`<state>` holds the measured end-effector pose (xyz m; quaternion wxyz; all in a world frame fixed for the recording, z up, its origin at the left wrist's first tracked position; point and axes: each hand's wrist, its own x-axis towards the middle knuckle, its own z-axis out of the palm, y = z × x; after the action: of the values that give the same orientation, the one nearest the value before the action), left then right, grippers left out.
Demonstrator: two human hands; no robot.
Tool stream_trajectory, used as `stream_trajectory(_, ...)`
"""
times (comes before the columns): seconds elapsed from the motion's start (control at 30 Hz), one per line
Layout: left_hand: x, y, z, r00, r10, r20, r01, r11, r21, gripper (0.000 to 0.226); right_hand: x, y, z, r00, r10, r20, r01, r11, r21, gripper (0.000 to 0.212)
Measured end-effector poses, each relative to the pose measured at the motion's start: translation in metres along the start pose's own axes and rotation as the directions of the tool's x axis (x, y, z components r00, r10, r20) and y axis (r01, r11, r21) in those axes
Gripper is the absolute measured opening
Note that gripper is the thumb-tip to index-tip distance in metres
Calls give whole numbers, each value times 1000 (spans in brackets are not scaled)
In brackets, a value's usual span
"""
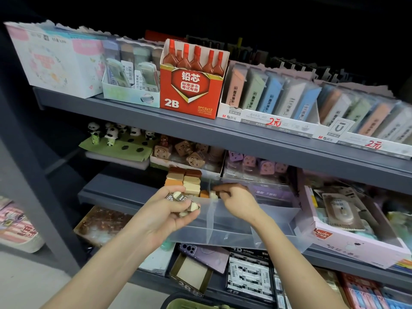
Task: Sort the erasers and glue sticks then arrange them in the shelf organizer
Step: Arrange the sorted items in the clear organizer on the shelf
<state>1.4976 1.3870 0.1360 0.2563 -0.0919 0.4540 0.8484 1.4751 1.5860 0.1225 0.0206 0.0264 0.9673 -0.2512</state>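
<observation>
A clear plastic shelf organizer (234,221) with dividers sits on the middle shelf. In its far left compartment stand stacked brown, tan and cream erasers (184,180). My left hand (169,210) is cupped in front of the organizer and holds several small brown-and-cream erasers (186,202). My right hand (236,199) reaches over the organizer's divider and pinches a small cream eraser (214,194) right beside the stacked ones. No glue sticks can be told apart in this view.
The upper shelf carries a red 2B lead box (191,90) and rows of pastel lead cases (274,97). Panda figures (111,134) and boxes of brown and purple erasers stand behind the organizer. A pink box (347,233) sits at its right. Lower shelves hold more stationery.
</observation>
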Motion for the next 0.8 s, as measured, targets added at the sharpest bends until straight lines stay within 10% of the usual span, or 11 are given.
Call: stream_trajectory(0.8,-2,-2,5,998,-8,66,7,1000,15,38,19,7,3,994,109,16,-109,948,300,25)
